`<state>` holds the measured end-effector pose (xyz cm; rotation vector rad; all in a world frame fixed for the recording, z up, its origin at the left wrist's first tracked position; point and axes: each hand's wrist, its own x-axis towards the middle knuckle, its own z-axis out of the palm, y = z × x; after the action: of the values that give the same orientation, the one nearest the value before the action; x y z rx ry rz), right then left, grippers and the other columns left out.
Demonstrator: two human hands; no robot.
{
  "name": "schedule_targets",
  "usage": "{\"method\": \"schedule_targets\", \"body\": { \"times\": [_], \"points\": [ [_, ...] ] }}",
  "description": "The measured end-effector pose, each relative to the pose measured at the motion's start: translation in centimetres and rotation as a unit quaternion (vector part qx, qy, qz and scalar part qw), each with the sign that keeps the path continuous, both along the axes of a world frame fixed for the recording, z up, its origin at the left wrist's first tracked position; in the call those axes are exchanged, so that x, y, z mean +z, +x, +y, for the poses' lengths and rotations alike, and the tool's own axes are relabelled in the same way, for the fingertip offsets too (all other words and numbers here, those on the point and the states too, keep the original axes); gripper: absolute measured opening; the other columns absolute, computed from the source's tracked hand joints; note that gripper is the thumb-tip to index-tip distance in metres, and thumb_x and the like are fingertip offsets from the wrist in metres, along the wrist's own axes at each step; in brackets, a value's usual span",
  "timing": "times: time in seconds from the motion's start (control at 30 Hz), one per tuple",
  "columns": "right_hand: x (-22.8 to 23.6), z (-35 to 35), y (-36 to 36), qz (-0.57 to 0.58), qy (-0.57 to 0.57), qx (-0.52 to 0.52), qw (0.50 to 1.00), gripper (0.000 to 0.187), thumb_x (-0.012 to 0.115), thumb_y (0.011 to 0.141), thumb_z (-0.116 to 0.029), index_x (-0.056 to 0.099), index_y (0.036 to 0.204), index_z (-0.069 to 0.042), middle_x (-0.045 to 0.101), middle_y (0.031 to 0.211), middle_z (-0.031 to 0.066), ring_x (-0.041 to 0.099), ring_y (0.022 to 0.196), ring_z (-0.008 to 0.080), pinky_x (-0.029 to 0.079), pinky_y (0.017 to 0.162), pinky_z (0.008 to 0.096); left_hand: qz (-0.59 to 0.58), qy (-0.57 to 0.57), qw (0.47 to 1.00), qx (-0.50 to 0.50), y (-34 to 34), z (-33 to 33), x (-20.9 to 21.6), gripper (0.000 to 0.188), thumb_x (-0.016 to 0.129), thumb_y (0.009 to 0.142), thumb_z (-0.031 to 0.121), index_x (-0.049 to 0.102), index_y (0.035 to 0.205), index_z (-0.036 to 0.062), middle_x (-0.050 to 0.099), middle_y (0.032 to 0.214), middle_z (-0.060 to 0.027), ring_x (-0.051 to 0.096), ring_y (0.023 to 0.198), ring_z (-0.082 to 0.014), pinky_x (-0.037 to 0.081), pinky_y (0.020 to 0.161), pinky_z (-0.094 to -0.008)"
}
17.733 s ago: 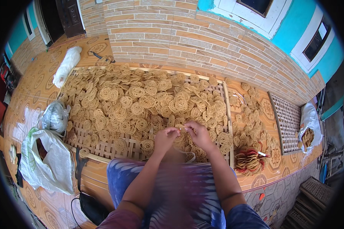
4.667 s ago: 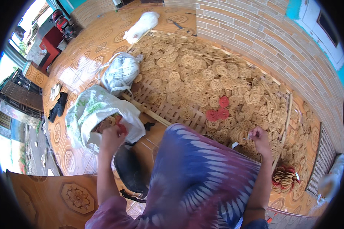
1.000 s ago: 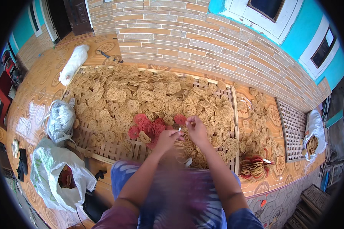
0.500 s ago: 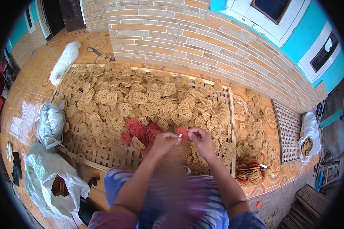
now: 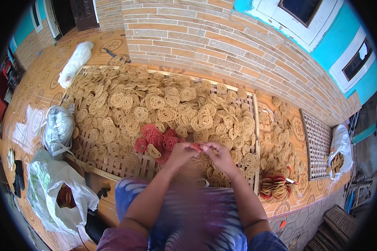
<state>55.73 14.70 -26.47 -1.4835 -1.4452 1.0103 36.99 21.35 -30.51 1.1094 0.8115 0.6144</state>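
Observation:
My left hand (image 5: 181, 154) and my right hand (image 5: 220, 157) meet over the near edge of a large woven rack (image 5: 120, 166). Between their pinched fingertips is a red coiled cracker (image 5: 195, 146), tilted nearly edge-on. Both hands grip it, and the fingers partly cover it. Just left of my left hand lies a pile of red coiled crackers (image 5: 156, 138), with one tan piece on top. Many tan coiled crackers (image 5: 140, 113) spread in overlapping layers over the rack.
A strung bundle of tan and red crackers (image 5: 276, 187) lies on the tiles to the right, near loose crackers (image 5: 280, 144). White sacks (image 5: 56, 192) stand at the left. A white cat (image 5: 76, 63) lies beyond the rack's far left corner. An empty lattice rack (image 5: 318, 144) sits far right.
The red cracker has turned from facing me to nearly edge-on, and my fingers have closed in around it. A small white piece at my fingertips no longer shows. The view has shifted slightly.

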Motion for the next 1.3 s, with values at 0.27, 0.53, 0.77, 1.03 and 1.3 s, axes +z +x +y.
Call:
{"method": "schedule_targets", "body": {
  "times": [0.27, 0.53, 0.77, 1.03, 1.3],
  "points": [
    [0.5, 0.1, -0.5, -0.094, 0.081, -0.017, 0.992, 0.014, 0.063, 0.091, 0.005, 0.063, 0.104, -0.001, 0.070, 0.095, 0.0120, 0.069, 0.092, 0.0252, 0.053, 0.085, 0.0352, 0.022, 0.024, 0.997, -0.070, -0.1, -0.1, 0.2, 0.023, 0.075, 0.092, 0.010, 0.072, 0.111, -0.0024, 0.073, 0.097, -0.0067, 0.067, 0.084, -0.0111, 0.053, 0.078, -0.0251],
    [1.7, 0.1, -1.9, -0.171, 0.136, 0.031, 0.975, 0.011, 0.060, 0.092, 0.004, 0.052, 0.090, -0.003, 0.065, 0.086, 0.0137, 0.065, 0.084, 0.0308, 0.051, 0.079, 0.0414, 0.060, 0.162, 0.985, 0.006, -1.5, -0.5, 1.1, 0.029, 0.063, 0.100, 0.010, 0.062, 0.127, -0.0026, 0.071, 0.116, -0.0088, 0.070, 0.097, -0.0147, 0.055, 0.086, -0.0300],
    [-0.5, 5.4, -5.8, -0.020, -0.044, 0.028, 0.998, 0.029, 0.071, 0.090, -0.006, 0.062, 0.118, -0.004, 0.069, 0.099, 0.0129, 0.070, 0.096, 0.0265, 0.056, 0.085, 0.0351, 0.213, 0.212, 0.954, -0.002, -5.9, 0.0, 1.9, 0.020, 0.067, 0.098, 0.014, 0.073, 0.106, -0.0026, 0.078, 0.092, -0.0085, 0.072, 0.088, -0.0135, 0.055, 0.080, -0.0286],
    [-3.1, 8.3, -6.7, -0.170, -0.020, 0.017, 0.985, 0.032, 0.077, 0.083, -0.013, 0.070, 0.114, -0.008, 0.071, 0.099, 0.0095, 0.068, 0.087, 0.0249, 0.054, 0.079, 0.0373, 0.128, 0.118, 0.982, 0.071, -7.1, 1.6, 1.2, 0.018, 0.069, 0.096, 0.010, 0.072, 0.105, -0.0051, 0.078, 0.093, -0.0112, 0.072, 0.086, -0.0122, 0.055, 0.080, -0.0264],
    [0.3, 1.0, -0.4, 0.050, -0.017, -0.062, 0.997, 0.015, 0.075, 0.091, -0.006, 0.065, 0.101, 0.000, 0.070, 0.091, 0.0017, 0.060, 0.080, 0.0047, 0.048, 0.072, 0.0221, -0.015, 0.049, 0.999, 0.005, -1.9, 0.6, 1.9, 0.019, 0.069, 0.098, 0.012, 0.072, 0.106, -0.0048, 0.077, 0.092, -0.0098, 0.071, 0.088, -0.0130, 0.054, 0.084, -0.0263]
  ]
}}
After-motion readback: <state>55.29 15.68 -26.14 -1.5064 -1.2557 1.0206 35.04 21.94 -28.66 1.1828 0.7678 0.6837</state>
